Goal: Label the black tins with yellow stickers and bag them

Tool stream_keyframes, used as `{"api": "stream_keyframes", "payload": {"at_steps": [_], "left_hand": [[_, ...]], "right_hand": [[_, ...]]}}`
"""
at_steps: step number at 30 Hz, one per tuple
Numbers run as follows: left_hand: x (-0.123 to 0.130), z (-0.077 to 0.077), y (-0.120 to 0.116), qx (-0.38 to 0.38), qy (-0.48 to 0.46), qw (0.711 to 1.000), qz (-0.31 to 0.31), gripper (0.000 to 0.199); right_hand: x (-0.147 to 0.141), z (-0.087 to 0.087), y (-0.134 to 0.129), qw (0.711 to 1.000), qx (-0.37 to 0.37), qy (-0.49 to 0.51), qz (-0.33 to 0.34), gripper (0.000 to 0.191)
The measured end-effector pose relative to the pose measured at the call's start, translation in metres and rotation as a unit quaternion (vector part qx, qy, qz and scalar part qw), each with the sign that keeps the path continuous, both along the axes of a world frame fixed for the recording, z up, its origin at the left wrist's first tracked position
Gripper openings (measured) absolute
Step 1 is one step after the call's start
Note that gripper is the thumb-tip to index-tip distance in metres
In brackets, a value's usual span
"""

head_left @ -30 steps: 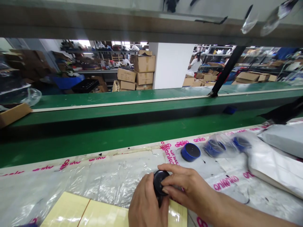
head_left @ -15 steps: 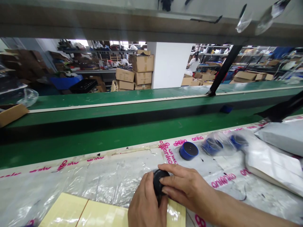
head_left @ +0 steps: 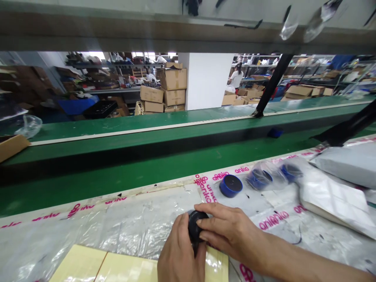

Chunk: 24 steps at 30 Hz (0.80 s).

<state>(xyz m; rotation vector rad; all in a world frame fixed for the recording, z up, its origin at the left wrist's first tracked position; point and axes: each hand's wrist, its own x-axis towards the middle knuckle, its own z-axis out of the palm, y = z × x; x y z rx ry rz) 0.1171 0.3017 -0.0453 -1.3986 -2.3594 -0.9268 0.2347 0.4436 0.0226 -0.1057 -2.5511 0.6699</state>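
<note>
Though partly covered, plainly visible low and near center of view: black round piece [head_left: 194, 226], with dark, slightly glossy top face tilted toward right. Held between two bare hands, over or just beyond far edge of pale yellow pad [head_left: 132, 267]; whether touching pad or worktop, cannot tell.

Left hand [head_left: 179, 250]: grasping piece, curled about left side, with fingers together and thumb on near side. Right hand [head_left: 226, 225]: also grasping piece, reaching in from right, with index fingertip at far rim and thumb pressed on or near top face. Exact contact of remaining right fingers: hidden.

On plastic-covered worktop [head_left: 102, 231], marked with pink lettering, beyond and to right of hands: blue cylinder [head_left: 231, 186] with black top, standing uncovered. Farther right, in row: second blue cylinder [head_left: 259, 179] and third blue cylinder [head_left: 290, 172], both under or inside clear plastic. Next to these, white packet [head_left: 335, 199], and behind it, gray bag [head_left: 348, 160].

Past worktop: green conveyor-like surface [head_left: 117, 172], with small dark blue object [head_left: 275, 132] lying on it. At far left, open carton [head_left: 13, 147]. In background: stacked cartons [head_left: 173, 80] beside white pillar [head_left: 208, 82], and to right, person in white top [head_left: 235, 78].
</note>
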Motion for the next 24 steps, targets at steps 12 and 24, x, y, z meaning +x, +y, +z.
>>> {"api": "stream_keyframes", "payload": {"at_steps": [12, 24], "left_hand": [[0.0010, 0.0062, 0.0008, -0.016, 0.017, 1.000, 0.005, 0.041], [0.0013, 0.0102, -0.0003, -0.026, 0.018, 0.999, -0.001, 0.044]], "right_hand": [[-0.0043, 0.0024, -0.0003, 0.990, -0.141, 0.002, -0.011, 0.007], [-0.0020, -0.0028, -0.0061, 0.990, -0.138, 0.003, -0.024, 0.013]]}}
